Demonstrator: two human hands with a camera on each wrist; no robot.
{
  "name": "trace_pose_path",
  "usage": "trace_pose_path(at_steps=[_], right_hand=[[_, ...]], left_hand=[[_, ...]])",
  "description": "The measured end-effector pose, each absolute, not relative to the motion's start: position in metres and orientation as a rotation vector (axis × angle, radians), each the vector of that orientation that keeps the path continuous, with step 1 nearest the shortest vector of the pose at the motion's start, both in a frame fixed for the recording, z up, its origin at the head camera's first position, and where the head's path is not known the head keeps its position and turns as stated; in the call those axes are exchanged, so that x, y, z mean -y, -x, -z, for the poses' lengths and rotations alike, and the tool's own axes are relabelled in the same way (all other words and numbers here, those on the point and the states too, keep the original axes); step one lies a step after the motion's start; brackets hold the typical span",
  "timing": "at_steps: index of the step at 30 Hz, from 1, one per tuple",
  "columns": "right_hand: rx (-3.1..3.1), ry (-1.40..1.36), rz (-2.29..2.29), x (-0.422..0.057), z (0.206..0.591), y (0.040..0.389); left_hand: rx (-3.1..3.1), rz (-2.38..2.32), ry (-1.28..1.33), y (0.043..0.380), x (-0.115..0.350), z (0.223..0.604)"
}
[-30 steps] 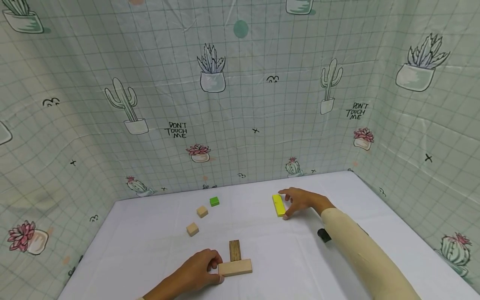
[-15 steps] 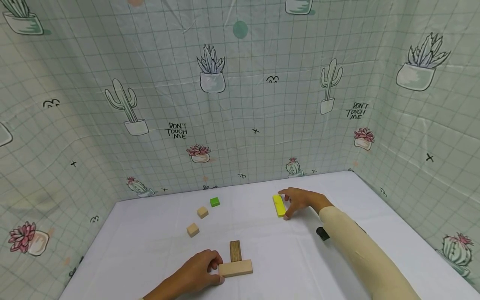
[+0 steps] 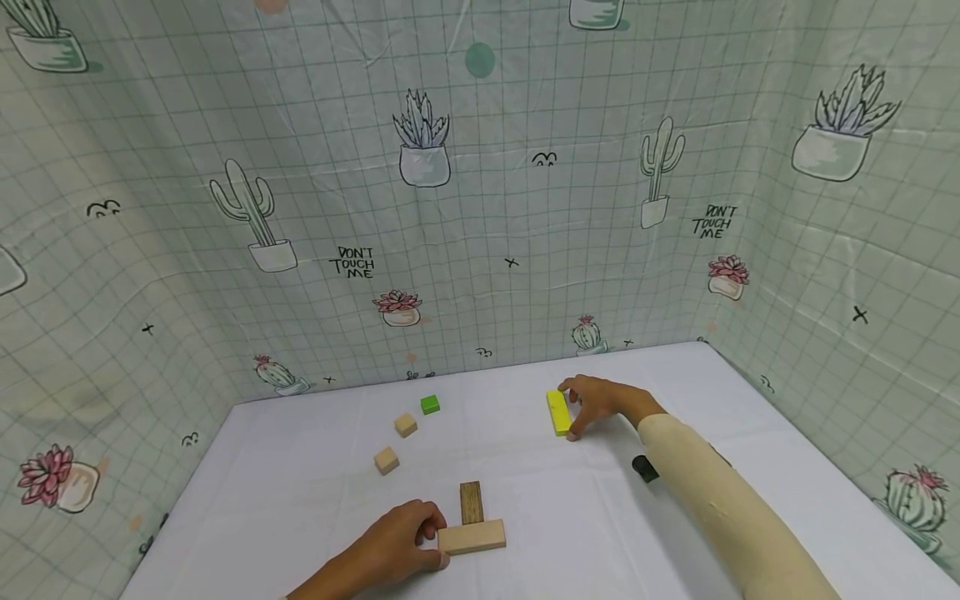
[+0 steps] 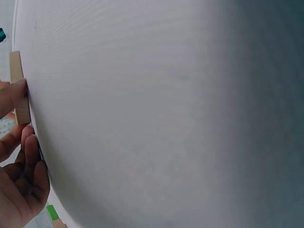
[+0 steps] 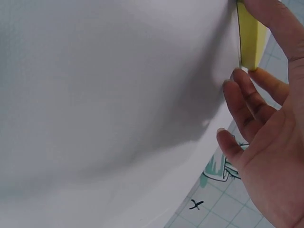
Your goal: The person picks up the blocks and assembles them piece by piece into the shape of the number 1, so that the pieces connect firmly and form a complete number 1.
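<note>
The left hand (image 3: 401,540) pinches the pale block (image 3: 474,537), the right hand (image 3: 597,400) the yellow block (image 3: 558,412). Going gently seems best — no tipping.

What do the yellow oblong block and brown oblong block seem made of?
Yellow oblong block: perhaps painted wood or plastic; its smooth, uniform colour shows no grain. Brown oblong block: likely wood, perhaps stained; dark, grain-like streaks run along it.

Pale block (image 3: 472,537): smooth, matt wood. Brown block (image 3: 471,502): grained wood. Yellow block (image 3: 558,413): smooth. Backdrop (image 3: 510,208): creased, cloth-like sheet.
</note>
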State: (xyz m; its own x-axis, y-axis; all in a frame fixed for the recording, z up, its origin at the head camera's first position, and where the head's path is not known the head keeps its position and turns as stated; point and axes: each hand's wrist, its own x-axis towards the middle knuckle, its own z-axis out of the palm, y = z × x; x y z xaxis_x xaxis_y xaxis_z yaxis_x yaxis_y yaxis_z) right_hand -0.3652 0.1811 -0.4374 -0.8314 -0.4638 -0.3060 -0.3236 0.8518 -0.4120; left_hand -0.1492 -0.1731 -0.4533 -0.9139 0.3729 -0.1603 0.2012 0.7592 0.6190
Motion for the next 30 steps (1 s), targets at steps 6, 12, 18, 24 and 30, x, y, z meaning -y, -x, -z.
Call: trace_pose_path(at_steps=[6,12,18,24,30], right_hand=[[-2.638,0.632,0.527,-0.1825,0.438,0.3627],[-2.628,0.64,0.573,-0.183,0.4404,0.361],[-2.626,0.65,0.61,-0.1835,0.4415,0.3582],[-2.632,0.654,0.626,-0.1841,0.4424,0.3563],[-2.624,0.643,0.669,-0.1839,0.4434,0.356]], left_hand=[[-2.675,-0.903,-0.446,0.1499,0.1732,0.453],[-2.672,-0.901,-0.438,0.1509,0.1728,0.4547],[-2.668,-0.914,-0.444,0.15,0.1733,0.4544],[-2.67,-0.914,-0.446,0.1496,0.1731,0.4541],[-2.664,-0.92,-0.446,0.1493,0.1729,0.4528]])
